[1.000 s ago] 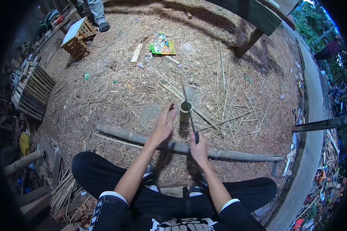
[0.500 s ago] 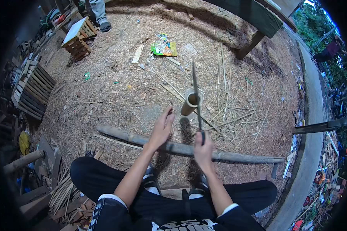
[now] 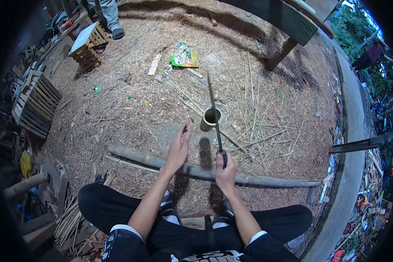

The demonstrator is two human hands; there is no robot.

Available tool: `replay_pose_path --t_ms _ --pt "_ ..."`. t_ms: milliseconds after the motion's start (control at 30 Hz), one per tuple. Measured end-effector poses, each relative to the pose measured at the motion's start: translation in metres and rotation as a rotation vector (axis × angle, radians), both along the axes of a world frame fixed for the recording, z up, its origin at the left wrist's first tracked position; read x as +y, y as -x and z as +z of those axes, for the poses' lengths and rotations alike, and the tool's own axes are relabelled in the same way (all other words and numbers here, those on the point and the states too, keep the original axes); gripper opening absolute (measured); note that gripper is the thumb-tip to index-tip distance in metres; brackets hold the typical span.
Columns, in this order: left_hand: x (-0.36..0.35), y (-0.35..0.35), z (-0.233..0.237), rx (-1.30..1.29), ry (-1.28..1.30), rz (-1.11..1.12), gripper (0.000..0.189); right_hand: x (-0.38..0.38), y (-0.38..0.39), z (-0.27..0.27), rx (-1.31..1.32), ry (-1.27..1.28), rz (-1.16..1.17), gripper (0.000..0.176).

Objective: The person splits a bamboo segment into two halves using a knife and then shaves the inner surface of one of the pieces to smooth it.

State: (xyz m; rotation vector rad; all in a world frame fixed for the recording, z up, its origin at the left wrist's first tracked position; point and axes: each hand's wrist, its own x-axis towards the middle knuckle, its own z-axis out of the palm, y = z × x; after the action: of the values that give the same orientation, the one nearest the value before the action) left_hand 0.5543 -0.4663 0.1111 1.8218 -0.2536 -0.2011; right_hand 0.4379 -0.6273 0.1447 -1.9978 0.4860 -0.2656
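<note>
A machete (image 3: 213, 98) with a dark blade and black handle is in my right hand (image 3: 226, 174), its blade pointing forward and up. The blade overlaps the right side of the open top of a short bamboo tube (image 3: 207, 125), whose hollow mouth faces me. To the left of the tube is my left hand (image 3: 178, 150), fingers stretched forward and holding nothing, apart from the tube. Beneath both wrists a long bamboo pole (image 3: 266, 180) lies crosswise on the ground in front of my feet.
Thin bamboo strips (image 3: 266, 139) lie scattered to the right on ground covered with shavings. A green and yellow packet (image 3: 184, 60) lies ahead. Slatted wooden crates (image 3: 37, 105) stand at left, a wooden bench (image 3: 288, 26) at upper right. Another person's leg (image 3: 111, 17) shows at upper left.
The machete has tilted left, its tip now leaning that way and its blade moved slightly left with my right hand. My left hand has shifted slightly left.
</note>
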Motion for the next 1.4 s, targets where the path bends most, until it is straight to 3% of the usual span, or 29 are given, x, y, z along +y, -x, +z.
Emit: replay_pose_path --t_ms 67,167,333,500,600,633,800,1067,1200,1267,1400 --pt "0.001 0.006 -0.006 0.001 -0.043 0.016 0.058 -0.002 0.007 -0.048 0.08 0.085 -0.022 0.049" --pt "-0.004 -0.001 -0.015 -0.049 -0.084 0.023 0.054 -0.007 0.01 -0.07 0.126 0.083 -0.008 0.049" --pt "-0.01 -0.001 -0.008 -0.015 -0.044 -0.01 0.061 -0.013 -0.003 -0.048 0.135 -0.017 -0.048 0.05" --pt "-0.001 0.003 -0.005 0.003 -0.024 0.004 0.059 -0.003 -0.005 0.003 -0.05 0.013 -0.046 0.049" --pt "0.0 0.003 -0.008 0.038 0.007 0.048 0.059 0.002 0.008 -0.063 0.013 0.047 -0.064 0.049" --pt "-0.001 0.003 -0.005 0.027 -0.004 0.049 0.059 -0.008 0.015 -0.09 0.162 0.083 0.021 0.05" --pt "-0.008 0.002 -0.015 -0.028 -0.065 0.022 0.057 -0.005 0.01 -0.085 0.167 0.026 -0.018 0.052" --pt "-0.001 0.004 -0.004 0.001 -0.024 0.043 0.059 -0.003 -0.002 -0.007 0.029 -0.035 -0.019 0.053" --pt "-0.002 0.006 -0.021 -0.016 -0.047 0.078 0.06 -0.002 0.02 -0.094 0.106 0.077 -0.03 0.05" --pt "-0.005 0.0 -0.017 -0.046 -0.054 0.072 0.06 0.0 0.026 -0.106 0.248 0.122 0.047 0.049" --pt "-0.013 0.008 -0.001 -0.021 -0.053 0.036 0.061 -0.015 0.005 -0.08 0.24 0.044 0.009 0.055"
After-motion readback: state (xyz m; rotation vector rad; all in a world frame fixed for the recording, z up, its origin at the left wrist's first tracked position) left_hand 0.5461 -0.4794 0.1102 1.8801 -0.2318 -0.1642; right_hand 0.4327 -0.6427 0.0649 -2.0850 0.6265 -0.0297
